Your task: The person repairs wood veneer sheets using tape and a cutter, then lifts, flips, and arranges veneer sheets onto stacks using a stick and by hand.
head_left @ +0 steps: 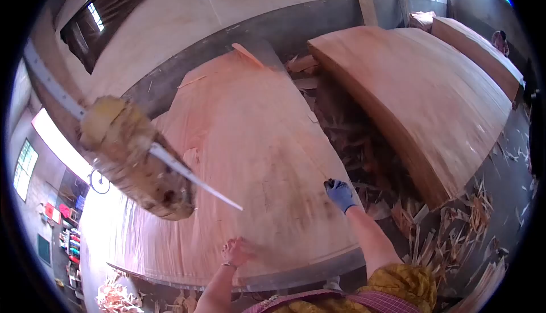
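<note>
A wide stack of thin, pinkish wood veneer sheets (267,136) spreads out in front of me. My left hand (238,251), bare with a bracelet at the wrist, is low over the near part of the stack; its fingers look apart, though blurred. By the stack's right edge is my right hand (339,193) in a blue-grey glove with dark fingertips. Its fingers are curled closed at the veneer surface, and whatever lies inside them is hidden. Whether the left hand touches the top sheet, I cannot tell.
Another thick veneer stack (421,97) stands to the right, with a further stack (478,42) behind it. Wood scraps (443,227) litter the floor. A taped, brownish object (136,159) with a white strip hangs close to the camera. A person (500,42) is at far right.
</note>
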The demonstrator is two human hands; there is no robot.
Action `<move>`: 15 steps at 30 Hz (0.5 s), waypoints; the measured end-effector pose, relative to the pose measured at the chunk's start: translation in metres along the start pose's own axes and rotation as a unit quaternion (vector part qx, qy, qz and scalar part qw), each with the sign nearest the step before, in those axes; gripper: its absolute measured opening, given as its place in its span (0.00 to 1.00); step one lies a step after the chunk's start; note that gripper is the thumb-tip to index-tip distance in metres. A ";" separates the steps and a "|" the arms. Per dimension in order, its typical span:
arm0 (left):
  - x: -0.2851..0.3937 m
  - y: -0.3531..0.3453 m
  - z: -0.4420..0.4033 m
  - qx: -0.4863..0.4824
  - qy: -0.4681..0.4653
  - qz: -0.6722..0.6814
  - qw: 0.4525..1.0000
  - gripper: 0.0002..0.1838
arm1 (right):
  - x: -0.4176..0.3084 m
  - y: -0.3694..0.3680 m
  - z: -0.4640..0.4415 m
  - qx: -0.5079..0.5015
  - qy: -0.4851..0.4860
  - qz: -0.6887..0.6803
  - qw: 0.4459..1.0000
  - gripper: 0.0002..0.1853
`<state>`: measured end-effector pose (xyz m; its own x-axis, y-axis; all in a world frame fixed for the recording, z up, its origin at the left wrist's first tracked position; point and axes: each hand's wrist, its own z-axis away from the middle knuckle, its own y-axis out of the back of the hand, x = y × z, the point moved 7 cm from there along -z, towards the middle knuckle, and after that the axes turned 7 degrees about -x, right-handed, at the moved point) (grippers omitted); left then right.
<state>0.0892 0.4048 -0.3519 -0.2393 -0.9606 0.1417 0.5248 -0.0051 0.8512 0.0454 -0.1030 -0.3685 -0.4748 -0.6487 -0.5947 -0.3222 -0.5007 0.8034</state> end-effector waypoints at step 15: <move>-0.017 -0.015 -0.014 0.022 -0.035 -0.017 0.999 0.57 | 0.042 0.078 -0.107 0.047 -0.014 0.097 0.994 0.20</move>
<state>0.0972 0.4172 -0.3740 -0.3135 -0.9383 0.1463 0.4802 -0.0237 0.8768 0.0881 -0.2310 -0.3338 -0.5576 -0.7115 -0.4275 -0.2962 -0.3106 0.9032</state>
